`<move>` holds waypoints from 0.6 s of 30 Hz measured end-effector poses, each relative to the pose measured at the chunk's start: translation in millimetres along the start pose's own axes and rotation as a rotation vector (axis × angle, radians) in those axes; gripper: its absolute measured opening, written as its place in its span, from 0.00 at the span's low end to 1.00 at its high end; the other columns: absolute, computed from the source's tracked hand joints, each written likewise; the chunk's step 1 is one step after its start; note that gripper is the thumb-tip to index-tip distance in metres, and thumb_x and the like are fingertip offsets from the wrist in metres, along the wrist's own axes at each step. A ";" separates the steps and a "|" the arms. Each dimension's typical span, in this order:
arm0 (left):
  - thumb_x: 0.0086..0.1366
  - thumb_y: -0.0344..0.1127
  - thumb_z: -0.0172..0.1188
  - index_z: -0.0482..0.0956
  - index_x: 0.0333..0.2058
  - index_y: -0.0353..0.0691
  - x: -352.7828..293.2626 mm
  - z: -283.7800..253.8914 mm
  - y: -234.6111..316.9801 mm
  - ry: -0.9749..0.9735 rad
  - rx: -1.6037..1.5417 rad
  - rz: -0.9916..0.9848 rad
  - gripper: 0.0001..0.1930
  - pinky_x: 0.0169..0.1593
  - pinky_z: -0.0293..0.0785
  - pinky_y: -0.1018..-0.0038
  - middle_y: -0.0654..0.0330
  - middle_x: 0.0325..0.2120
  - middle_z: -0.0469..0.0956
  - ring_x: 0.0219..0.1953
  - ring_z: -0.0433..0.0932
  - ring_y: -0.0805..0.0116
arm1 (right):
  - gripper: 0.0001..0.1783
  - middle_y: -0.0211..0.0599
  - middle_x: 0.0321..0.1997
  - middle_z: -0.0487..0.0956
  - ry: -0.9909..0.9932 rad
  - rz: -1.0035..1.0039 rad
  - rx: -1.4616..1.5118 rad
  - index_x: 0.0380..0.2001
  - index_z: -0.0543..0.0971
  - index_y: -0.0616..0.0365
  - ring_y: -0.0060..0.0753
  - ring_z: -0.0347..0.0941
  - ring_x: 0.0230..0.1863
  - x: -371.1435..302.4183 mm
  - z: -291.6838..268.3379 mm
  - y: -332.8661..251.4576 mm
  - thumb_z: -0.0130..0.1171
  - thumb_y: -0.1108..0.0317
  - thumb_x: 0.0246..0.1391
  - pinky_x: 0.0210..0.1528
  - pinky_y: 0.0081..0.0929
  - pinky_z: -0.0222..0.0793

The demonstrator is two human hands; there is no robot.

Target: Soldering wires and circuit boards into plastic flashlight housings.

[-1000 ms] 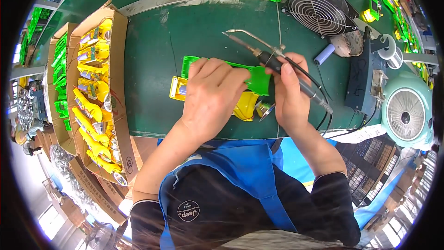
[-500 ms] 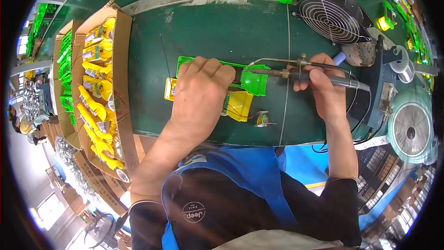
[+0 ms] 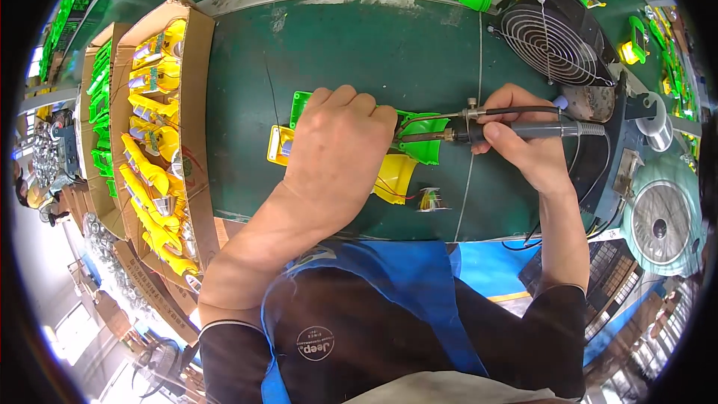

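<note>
In the head view, the right hand [image 3: 527,138] was wrapped around a soldering iron [image 3: 538,129], its tip [image 3: 422,136] pointing left over the flared end of a green shell [image 3: 423,151]. The left hand [image 3: 338,150], fingers curled, lay across the middle of that shell; whether it pinched anything could not be told, since its fingertips were hidden.

The green shell lay on the tabletop [image 3: 336,37], with a yellow shell [image 3: 396,176] just beside it on the wearer's side. A red wire [image 3: 402,195] ran from the yellow shell toward a reflector [image 3: 431,199], which sat outside it on the tabletop.

The work looked partway along, with soldering apparently in hand; any finished joint was out of sight beneath the left hand. The shells were not joined, nor was the reflector seated. At left, a cardboard box [image 3: 198,105] held more yellow pieces with reflectors.
</note>
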State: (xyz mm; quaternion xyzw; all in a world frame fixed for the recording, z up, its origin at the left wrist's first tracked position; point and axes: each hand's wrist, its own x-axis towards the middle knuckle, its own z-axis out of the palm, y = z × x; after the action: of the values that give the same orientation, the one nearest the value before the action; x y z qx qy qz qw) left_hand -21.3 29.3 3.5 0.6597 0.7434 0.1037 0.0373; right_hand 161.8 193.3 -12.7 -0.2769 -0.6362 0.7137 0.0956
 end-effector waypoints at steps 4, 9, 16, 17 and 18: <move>0.52 0.27 0.57 0.74 0.22 0.41 1.0 -0.1 0.5 0.002 -0.007 -0.023 0.02 0.35 0.66 0.66 0.60 0.21 0.72 0.30 0.72 0.61 | 0.12 0.35 0.28 0.79 0.011 -0.027 -0.093 0.33 0.73 0.64 0.21 0.76 0.29 -2.2 0.2 -3.2 0.63 0.68 0.49 0.32 0.18 0.72; 0.51 0.27 0.58 0.74 0.22 0.41 0.1 0.5 0.1 0.000 -0.032 -0.040 0.02 0.35 0.65 0.67 0.61 0.21 0.72 0.30 0.72 0.61 | 0.11 0.36 0.28 0.78 0.074 -0.122 -0.040 0.32 0.73 0.65 0.23 0.76 0.29 -15.2 2.9 3.7 0.60 0.68 0.52 0.33 0.22 0.73; 0.50 0.28 0.58 0.74 0.21 0.42 0.7 2.9 -0.3 0.029 -0.043 -0.033 0.02 0.36 0.65 0.66 0.61 0.21 0.73 0.30 0.72 0.62 | 0.20 0.47 0.42 0.74 0.259 -0.490 0.084 0.44 0.65 0.64 0.41 0.79 0.40 -34.6 36.0 25.8 0.58 0.63 0.58 0.48 0.37 0.73; 0.51 0.28 0.58 0.74 0.21 0.42 1.2 3.2 -0.2 0.037 -0.045 -0.028 0.02 0.36 0.65 0.66 0.61 0.21 0.73 0.30 0.72 0.61 | 0.19 0.46 0.44 0.71 0.218 -0.536 0.123 0.46 0.63 0.64 0.42 0.78 0.42 -30.9 45.6 25.4 0.57 0.66 0.58 0.50 0.38 0.72; 0.52 0.28 0.57 0.75 0.21 0.42 1.2 1.3 0.4 0.047 -0.049 -0.036 0.03 0.36 0.65 0.66 0.61 0.21 0.73 0.30 0.72 0.61 | 0.18 0.46 0.43 0.69 0.184 -0.560 0.145 0.47 0.64 0.65 0.42 0.78 0.43 -26.8 52.1 28.7 0.56 0.71 0.58 0.48 0.35 0.73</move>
State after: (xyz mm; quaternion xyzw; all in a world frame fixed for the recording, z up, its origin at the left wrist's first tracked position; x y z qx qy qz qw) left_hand -20.9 30.7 2.4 0.6426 0.7529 0.1368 0.0378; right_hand 163.3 130.7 -31.1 -0.1465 -0.6241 0.6749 0.3655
